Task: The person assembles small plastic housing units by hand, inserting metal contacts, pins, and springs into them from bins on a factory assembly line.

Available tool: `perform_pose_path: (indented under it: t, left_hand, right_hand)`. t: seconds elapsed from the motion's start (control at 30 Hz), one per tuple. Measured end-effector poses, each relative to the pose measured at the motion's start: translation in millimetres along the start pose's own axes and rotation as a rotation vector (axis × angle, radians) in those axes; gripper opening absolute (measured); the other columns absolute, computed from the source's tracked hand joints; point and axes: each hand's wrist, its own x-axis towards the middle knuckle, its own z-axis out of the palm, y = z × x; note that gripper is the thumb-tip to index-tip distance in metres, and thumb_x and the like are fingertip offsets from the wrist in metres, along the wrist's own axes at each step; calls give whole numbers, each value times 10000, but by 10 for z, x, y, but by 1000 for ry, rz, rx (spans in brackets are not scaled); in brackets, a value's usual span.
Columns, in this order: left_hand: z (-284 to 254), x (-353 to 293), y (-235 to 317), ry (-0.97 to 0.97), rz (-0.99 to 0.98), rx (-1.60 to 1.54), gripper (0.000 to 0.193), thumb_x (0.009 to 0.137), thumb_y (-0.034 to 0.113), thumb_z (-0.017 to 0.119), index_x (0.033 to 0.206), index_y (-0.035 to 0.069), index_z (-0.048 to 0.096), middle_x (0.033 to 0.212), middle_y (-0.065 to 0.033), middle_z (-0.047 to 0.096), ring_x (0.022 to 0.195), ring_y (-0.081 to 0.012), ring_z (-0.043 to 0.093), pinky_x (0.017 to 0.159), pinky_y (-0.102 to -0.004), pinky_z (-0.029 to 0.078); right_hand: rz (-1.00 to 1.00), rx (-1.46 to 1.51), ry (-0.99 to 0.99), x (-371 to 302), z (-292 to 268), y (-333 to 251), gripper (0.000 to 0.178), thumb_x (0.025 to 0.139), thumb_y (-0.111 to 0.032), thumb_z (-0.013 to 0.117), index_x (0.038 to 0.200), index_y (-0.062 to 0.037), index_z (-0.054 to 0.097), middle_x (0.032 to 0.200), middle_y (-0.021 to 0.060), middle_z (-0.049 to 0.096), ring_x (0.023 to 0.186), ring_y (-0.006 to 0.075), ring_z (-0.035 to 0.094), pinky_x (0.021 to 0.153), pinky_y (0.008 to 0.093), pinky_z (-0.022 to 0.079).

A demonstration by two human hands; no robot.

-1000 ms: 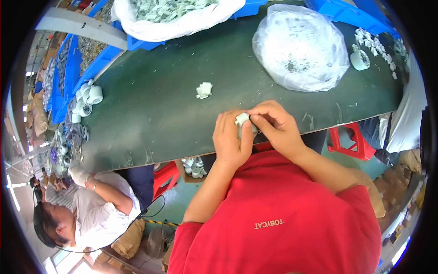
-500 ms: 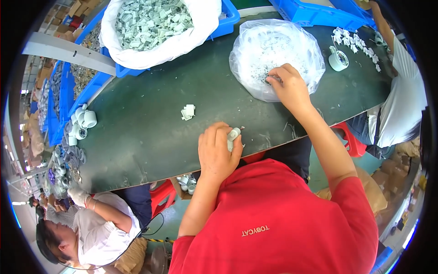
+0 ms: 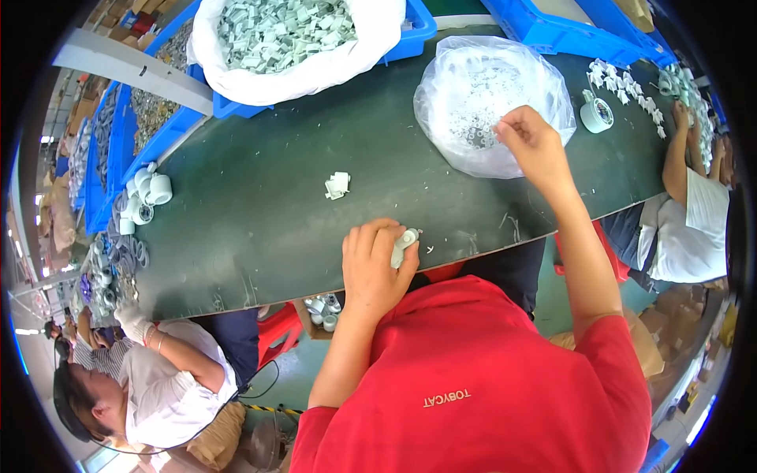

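Observation:
My left hand (image 3: 369, 264) rests near the front edge of the green work table, its fingers wrapped round a pale grey-green plastic fitting (image 3: 406, 239) with a round end. The fingers hide much of that part. Over the right side of a clear plastic bag (image 3: 441, 146), my right hand (image 3: 538, 146) is raised with thumb and fingertips pinched together. Whatever is between them is too small to make out. Small white ring-like pieces (image 3: 479, 110) fill the opened bag. A few pale plastic clips (image 3: 337, 185) lie in a little heap beyond my left hand.
A white sack of pale green parts (image 3: 288, 35) sits in a blue crate at the back. Round grey-green housings (image 3: 154, 193) stand at the left, another housing (image 3: 597, 114) right of the bag. White pieces (image 3: 627, 88) lie beyond it. Co-workers sit at both sides.
My right hand has drawn back from the small pieces toward the bag's right side, fingers pinched. My left hand keeps its hold. The right co-worker's arm has come down to the grey-green parts.

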Motion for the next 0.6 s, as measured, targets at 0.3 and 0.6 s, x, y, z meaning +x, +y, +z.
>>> perform_pose_path:
  t: [0.3, 0.6]
  left_hand:
    - [-19, 50, -22, -20, 15, -18, 280, 739, 97, 762, 977, 52, 621, 1056, -104, 633, 915, -316, 587, 797, -412, 454]
    - [-13, 29, -64, -18, 20, -42, 291, 714, 97, 769, 948, 43, 603, 1099, -108, 618, 942, -318, 595, 786, -408, 464]
  right_hand:
    - [388, 605, -556, -677, 384, -699, 121, 918, -13, 666, 1033, 6, 697, 1039, 46, 672, 984, 112, 620, 884, 255, 477]
    - [325, 653, -620, -785, 703, -582, 175, 917, -72, 698, 1078, -8, 726, 1057, 39, 670, 923, 99, 626, 844, 255, 497]
